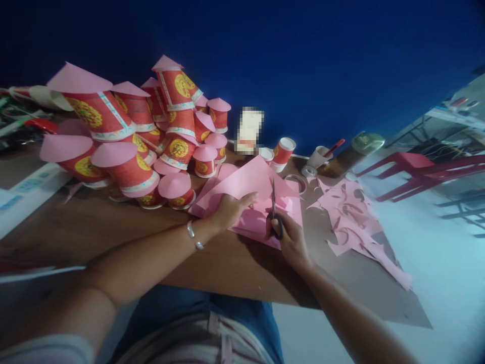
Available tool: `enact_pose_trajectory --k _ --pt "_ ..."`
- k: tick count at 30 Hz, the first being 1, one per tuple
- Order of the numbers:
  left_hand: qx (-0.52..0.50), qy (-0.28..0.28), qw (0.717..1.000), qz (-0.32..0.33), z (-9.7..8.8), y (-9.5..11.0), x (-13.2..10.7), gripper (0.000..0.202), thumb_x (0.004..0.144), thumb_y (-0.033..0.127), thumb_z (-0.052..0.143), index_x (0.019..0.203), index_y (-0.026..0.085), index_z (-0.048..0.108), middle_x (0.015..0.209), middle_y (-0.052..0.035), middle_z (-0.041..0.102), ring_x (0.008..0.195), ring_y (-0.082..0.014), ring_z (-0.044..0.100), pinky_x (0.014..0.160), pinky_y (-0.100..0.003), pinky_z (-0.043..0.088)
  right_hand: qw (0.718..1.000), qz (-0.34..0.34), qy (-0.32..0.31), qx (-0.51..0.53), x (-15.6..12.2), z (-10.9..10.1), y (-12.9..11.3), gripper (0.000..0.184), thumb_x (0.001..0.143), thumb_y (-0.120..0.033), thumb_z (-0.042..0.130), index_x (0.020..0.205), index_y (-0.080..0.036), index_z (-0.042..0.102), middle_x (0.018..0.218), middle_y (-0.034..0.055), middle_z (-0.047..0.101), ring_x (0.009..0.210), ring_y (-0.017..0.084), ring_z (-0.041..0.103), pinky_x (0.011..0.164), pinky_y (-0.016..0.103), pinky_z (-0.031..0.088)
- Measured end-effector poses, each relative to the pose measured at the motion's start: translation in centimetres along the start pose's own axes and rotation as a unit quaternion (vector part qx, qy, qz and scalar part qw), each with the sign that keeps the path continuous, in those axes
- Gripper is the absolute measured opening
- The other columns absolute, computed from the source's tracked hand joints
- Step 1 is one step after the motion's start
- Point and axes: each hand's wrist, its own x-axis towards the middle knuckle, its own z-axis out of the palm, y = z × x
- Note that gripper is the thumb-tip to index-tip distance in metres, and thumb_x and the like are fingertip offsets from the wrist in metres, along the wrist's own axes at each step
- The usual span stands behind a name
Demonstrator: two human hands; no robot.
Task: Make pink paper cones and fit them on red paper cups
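My left hand grips the near edge of a pink paper sheet that lies on the brown table, fingers closed over the paper. To its right, my right hand is closed on black-handled scissors, with the blades pointing up into the pink sheet. More pink sheets lie stacked beneath. A bracelet sits on my left wrist.
A heap of red paper cups with pink cone lids fills the table's left and back. Pink paper scraps lie at the right. A tape roll, loose cups and a cup with a red tool stand behind. Red furniture is at the right.
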Motion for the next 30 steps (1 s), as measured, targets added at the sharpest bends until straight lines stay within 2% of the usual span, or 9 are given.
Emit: enact_pose_trajectory --k 10,19,30 --pt "-0.029 -0.006 0.999 0.036 -0.12 0.05 0.26 0.04 0.071 0.054 0.077 0.059 0.016 0.071 0.068 -0.0052 0.072 0.067 -0.015 0.066 0.069 -0.026 0.052 1.0 0.011 0.0 0.006 -0.15 -0.06 0.15 0.036 0.1 -0.05 0.057 0.112 -0.017 0.064 0.065 -0.0038 0.057 0.056 0.012 0.053 0.056 0.028 0.044" --pt "-0.026 0.012 0.997 0.072 -0.28 0.52 0.52 0.033 0.075 0.043 0.072 0.053 0.018 0.069 0.061 -0.0038 0.069 0.063 -0.0157 0.065 0.069 -0.027 0.052 1.0 0.018 -0.008 0.005 -0.24 -0.06 -0.14 0.036 0.099 -0.05 0.057 0.11 -0.016 0.064 0.063 -0.0042 0.057 0.055 0.012 0.055 0.056 0.027 0.044" --pt "-0.047 0.006 0.994 0.1 -0.32 0.59 0.59 0.035 0.078 0.04 0.071 0.052 0.017 0.067 0.058 -0.0041 0.067 0.059 -0.015 0.062 0.066 -0.028 0.051 0.999 0.032 -0.004 0.0 -0.33 0.04 -0.08 0.039 0.098 -0.052 0.057 0.112 -0.017 0.064 0.065 -0.004 0.058 0.055 0.013 0.057 0.055 0.028 0.047"
